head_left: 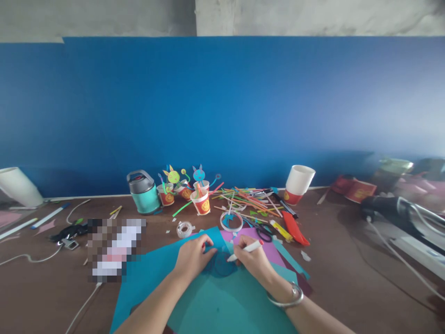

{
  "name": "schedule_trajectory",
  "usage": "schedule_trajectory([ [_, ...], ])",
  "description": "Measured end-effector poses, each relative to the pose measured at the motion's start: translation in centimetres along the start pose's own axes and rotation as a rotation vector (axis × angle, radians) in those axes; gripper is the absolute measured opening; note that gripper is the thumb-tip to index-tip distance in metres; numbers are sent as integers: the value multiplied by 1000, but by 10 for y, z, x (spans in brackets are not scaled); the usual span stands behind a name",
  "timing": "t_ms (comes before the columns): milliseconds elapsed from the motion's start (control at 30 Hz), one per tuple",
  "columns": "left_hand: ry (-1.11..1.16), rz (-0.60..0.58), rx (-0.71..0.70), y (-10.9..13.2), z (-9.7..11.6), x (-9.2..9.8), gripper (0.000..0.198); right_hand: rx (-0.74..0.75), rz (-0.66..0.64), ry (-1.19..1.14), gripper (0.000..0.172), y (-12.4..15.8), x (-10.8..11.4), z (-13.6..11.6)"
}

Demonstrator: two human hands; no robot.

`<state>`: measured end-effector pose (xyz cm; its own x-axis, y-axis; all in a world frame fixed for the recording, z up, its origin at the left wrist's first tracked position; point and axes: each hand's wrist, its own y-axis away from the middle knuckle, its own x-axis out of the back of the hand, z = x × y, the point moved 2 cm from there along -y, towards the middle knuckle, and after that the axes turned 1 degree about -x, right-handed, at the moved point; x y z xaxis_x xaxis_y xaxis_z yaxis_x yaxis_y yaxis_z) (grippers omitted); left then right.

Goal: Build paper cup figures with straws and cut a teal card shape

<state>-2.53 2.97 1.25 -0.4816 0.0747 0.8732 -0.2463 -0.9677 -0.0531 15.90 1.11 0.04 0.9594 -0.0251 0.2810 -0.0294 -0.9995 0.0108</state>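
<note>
My right hand [252, 260] is closed around a white marker [248, 248] with a red end, its other end angled down toward the paper. My left hand [194, 257] rests on the blue-green paper [222, 306], thumb and curled fingers a little apart, nothing visible between them. Dark round outlines [224, 265] show on the sheet between both hands, partly covered by them. Beneath the right hand lies purple paper [273, 253]. A roll of clear tape [184, 229] and a larger tape ring [231, 221] sit just past the paper's far edge.
Behind are decorated paper cups [200, 204], a turquoise flask [144, 195] and many colored straws [253, 202]. Black-handled scissors [264, 233], a yellow glue tube [281, 229] and a red pouch [295, 228] lie right. Stacked cups [299, 183] stand by the blue wall; cables cross both sides.
</note>
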Motion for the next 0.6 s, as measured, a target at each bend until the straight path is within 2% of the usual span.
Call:
schedule_trajectory([
  [600, 18, 4, -15, 0, -2, -1, 15, -31, -44, 97, 19, 2, -2, -4],
])
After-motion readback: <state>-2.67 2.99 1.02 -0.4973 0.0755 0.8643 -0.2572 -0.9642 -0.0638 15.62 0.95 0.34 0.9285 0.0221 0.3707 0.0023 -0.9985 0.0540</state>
